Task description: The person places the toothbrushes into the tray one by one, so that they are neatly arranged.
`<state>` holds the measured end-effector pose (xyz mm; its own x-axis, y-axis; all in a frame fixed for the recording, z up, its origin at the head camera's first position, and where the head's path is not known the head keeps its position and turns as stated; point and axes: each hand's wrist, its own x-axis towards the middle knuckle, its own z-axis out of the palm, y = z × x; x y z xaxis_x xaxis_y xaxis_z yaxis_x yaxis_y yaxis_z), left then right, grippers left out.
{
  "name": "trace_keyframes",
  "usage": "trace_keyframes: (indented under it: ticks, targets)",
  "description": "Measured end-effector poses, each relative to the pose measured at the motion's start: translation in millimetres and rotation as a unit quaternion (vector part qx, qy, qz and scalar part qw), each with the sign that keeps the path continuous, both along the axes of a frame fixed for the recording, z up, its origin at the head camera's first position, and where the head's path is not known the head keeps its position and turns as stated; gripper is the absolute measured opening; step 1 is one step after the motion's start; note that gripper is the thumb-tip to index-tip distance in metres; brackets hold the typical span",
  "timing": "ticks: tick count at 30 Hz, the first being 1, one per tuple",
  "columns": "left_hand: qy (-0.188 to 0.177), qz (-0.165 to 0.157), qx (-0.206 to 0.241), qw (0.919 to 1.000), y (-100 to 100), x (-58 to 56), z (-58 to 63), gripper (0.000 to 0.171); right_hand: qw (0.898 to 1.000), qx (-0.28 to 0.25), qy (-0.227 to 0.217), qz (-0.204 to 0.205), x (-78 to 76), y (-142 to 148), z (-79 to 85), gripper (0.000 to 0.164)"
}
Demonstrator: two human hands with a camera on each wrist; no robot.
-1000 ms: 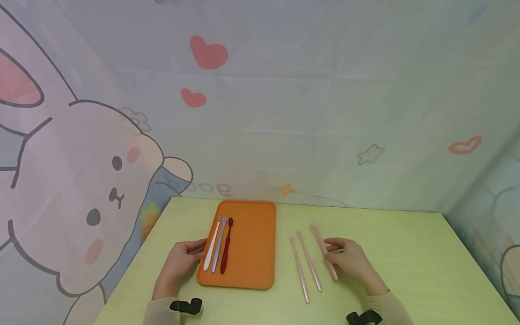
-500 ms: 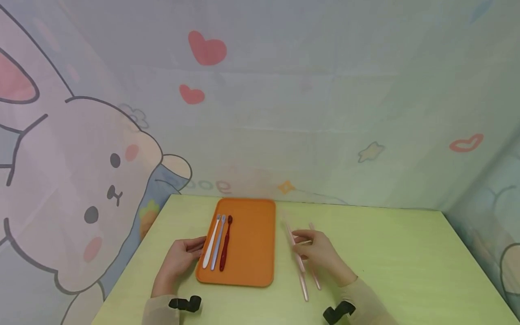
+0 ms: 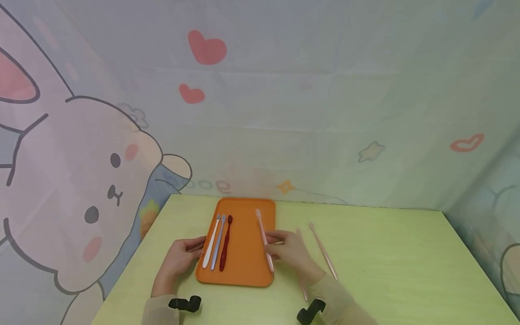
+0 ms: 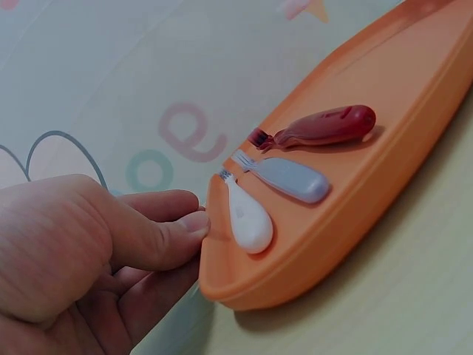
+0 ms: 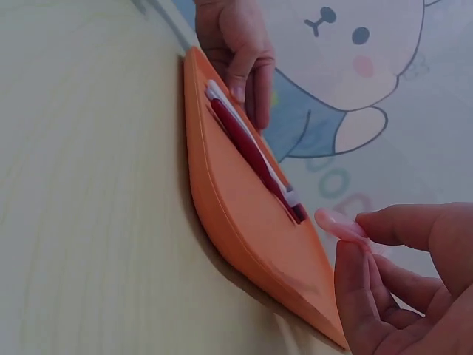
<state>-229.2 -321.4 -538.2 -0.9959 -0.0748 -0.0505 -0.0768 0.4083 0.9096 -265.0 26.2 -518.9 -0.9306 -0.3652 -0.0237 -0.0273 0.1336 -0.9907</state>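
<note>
My right hand [image 3: 289, 249] pinches a pale pink toothbrush [image 3: 262, 225] between thumb and fingers, over the right side of an orange tray [image 3: 245, 253]. In the right wrist view, the handle end of that pink toothbrush [image 5: 338, 224] pokes out from the fingertips. At the tray's left edge, my left hand [image 3: 182, 262] grips the rim, with the thumb on top in the left wrist view. Side by side in the left part of the tray lie a white toothbrush [image 4: 251, 222], a lavender toothbrush [image 4: 292, 180] and a dark red toothbrush [image 4: 325, 127].
Two more pink toothbrushes lie on the light green table [image 3: 398, 262]: one toothbrush [image 3: 324, 253] right of my right hand, another toothbrush [image 3: 303, 289] partly hidden under that arm. A cartoon-printed cloth [image 3: 325, 113] hangs behind the table.
My right hand has picked up the rightmost pink toothbrush and carried it left, past the other two, to over the tray. The left hand stays at the tray's edge.
</note>
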Motion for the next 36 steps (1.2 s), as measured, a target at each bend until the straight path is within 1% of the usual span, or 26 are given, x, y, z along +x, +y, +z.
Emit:
trace_keyframes:
  ticks: [5,11,14,21,26,29,36]
  targets:
    - [0.003,-0.003,-0.005,1.0000,0.9,0.6,0.9,0.041,1.000,0.005,0.002,-0.006,1.6,-19.1,-5.1,0.047]
    - [0.006,-0.004,-0.008,0.9999,0.6,1.0,1.4,0.041,1.000,-0.019,-0.008,-0.002,2.6,-40.0,-8.3,0.046]
    - [0.007,-0.004,-0.009,0.9999,0.7,0.7,1.2,0.041,0.999,-0.037,-0.020,-0.006,2.9,-49.2,-9.6,0.046]
    - [0.006,-0.007,-0.012,0.9999,0.5,1.0,1.3,0.040,0.996,-0.060,-0.058,-0.022,4.1,-69.4,-13.1,0.045]
    - [0.006,-0.007,-0.008,0.9999,-0.3,1.3,1.1,0.040,0.994,-0.075,-0.066,-0.036,4.5,-82.4,-14.7,0.046]
    - [0.005,-0.007,-0.006,0.9999,0.2,1.9,1.4,0.040,0.994,-0.074,-0.060,-0.045,5.2,-88.1,-15.9,0.045]
    - [0.004,-0.009,-0.007,0.9999,3.0,2.2,4.0,0.041,0.996,-0.042,-0.048,-0.062,5.5,-95.0,-16.0,0.043]
